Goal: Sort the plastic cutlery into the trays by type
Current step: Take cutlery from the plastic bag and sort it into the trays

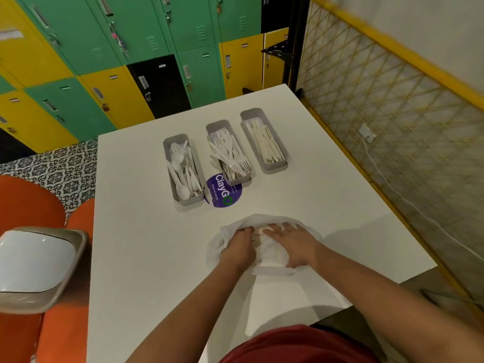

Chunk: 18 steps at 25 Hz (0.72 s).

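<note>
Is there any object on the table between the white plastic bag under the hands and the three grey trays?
Nothing upright. Only the flat round purple sticker lies between the white plastic bag and the grey rectangular trays; it touches the middle tray's near end.

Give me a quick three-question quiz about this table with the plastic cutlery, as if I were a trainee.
1. True or false: the three grey trays stand side by side, the spoon tray on the left.
2. Which tray rests partly on the purple ClayGo sticker? A) spoon tray B) fork tray C) knife tray
3. Fill in: the left hand and the right hand both rest on a white plastic ____.

Key: 1 true; 2 B; 3 bag. Whether the fingers grip the bag cannot be told.
</note>
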Each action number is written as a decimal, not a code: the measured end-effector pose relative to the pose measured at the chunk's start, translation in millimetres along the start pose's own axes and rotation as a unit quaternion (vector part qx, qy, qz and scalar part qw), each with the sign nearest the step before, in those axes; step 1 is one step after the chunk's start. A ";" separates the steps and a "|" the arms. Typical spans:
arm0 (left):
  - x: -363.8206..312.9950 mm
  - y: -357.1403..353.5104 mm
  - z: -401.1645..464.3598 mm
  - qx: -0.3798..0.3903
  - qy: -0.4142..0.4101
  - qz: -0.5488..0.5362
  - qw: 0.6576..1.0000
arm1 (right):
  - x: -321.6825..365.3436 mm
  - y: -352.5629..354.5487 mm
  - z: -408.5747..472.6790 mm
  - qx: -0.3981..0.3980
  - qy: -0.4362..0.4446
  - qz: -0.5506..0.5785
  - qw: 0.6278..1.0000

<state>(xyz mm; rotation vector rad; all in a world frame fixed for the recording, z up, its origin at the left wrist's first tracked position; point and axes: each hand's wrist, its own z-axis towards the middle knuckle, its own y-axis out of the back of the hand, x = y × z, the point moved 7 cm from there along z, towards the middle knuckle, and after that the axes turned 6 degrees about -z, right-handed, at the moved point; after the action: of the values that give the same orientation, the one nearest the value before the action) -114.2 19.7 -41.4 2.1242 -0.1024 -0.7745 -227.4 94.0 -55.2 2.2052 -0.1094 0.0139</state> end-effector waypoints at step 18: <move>10.1 -14.7 -18.1 0.082 -0.107 0.098 0.986 | -15.9 -15.1 5.7 0.015 -0.085 0.093 0.992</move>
<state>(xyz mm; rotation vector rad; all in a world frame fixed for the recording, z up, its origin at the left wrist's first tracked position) -98.7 38.3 -49.3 2.1371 -0.4975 -0.8981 -242.2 99.6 -71.5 2.2174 -0.4114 -0.0705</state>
